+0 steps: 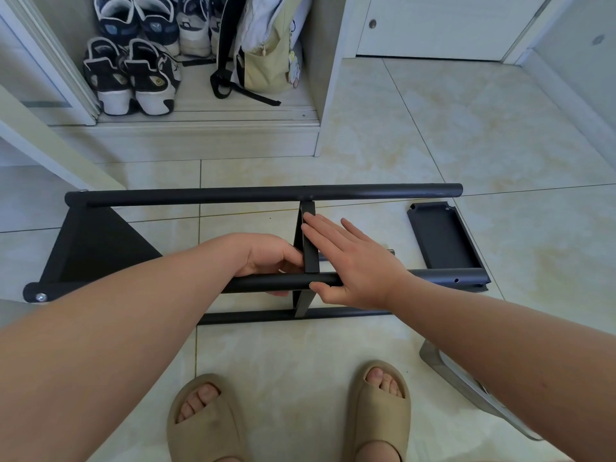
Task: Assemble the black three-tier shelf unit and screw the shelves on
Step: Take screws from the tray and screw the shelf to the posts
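Note:
The black shelf unit lies on its side on the tiled floor. Its far pole (263, 194) and near pole (266, 282) run left to right. One shelf (96, 245) is fixed at the left end, with a silver screw (41, 297) at its corner. A middle shelf (308, 241) stands edge-on between the poles. My left hand (266, 258) is curled against that shelf's left face, above the near pole; whether it holds anything is hidden. My right hand (353, 261) lies with straight fingers flat on the shelf's right face, thumb on the near pole. A third shelf (443, 238) lies loose at the right end.
An open cupboard with several shoes (133, 78) and a bag (266, 48) stands beyond the unit. A grey metal piece (466, 388) lies on the floor at the lower right. My feet in beige slippers (290, 418) are just in front of the unit.

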A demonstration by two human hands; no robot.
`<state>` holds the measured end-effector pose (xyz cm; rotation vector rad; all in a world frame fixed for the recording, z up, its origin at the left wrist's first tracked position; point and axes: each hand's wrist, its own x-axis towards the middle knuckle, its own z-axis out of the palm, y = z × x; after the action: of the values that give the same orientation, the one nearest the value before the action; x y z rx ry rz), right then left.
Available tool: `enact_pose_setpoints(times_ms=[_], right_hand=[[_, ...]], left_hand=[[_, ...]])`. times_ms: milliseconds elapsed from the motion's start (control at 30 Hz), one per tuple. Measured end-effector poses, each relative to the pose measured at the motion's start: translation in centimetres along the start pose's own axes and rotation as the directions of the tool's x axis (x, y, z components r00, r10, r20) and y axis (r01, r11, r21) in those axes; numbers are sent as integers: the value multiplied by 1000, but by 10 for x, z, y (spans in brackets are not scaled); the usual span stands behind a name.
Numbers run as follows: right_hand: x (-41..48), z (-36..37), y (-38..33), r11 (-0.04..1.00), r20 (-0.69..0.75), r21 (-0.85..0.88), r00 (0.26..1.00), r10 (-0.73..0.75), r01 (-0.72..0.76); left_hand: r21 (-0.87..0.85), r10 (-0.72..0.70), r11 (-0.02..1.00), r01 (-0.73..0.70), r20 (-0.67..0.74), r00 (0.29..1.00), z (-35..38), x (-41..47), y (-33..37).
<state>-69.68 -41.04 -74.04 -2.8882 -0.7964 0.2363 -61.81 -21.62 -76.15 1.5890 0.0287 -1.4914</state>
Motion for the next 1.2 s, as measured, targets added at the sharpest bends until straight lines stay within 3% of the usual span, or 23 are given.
enact_pose_setpoints(times_ms=[133, 367, 567, 833, 1200], right_hand=[[0, 0, -1, 1000, -5, 5, 1000, 1, -1], [0, -1, 0, 1000, 0, 20, 1000, 4, -4], [-1, -1, 0, 1000, -2, 21, 1000, 0, 0], [0, 0, 0, 1000, 0, 18, 1000, 1, -1], [1, -1, 1, 1000, 16, 11, 1000, 1, -2]], left_hand=[[56, 17, 998, -16, -31, 999, 0, 1, 0], [-13, 72, 997, -71, 18, 997, -2, 1, -1], [-50, 23, 998, -24, -15, 1000, -2, 1, -1], [59, 27, 998, -26, -23, 999, -2, 2, -1], [-12, 53, 999, -53, 19, 998, -4, 3, -2]])
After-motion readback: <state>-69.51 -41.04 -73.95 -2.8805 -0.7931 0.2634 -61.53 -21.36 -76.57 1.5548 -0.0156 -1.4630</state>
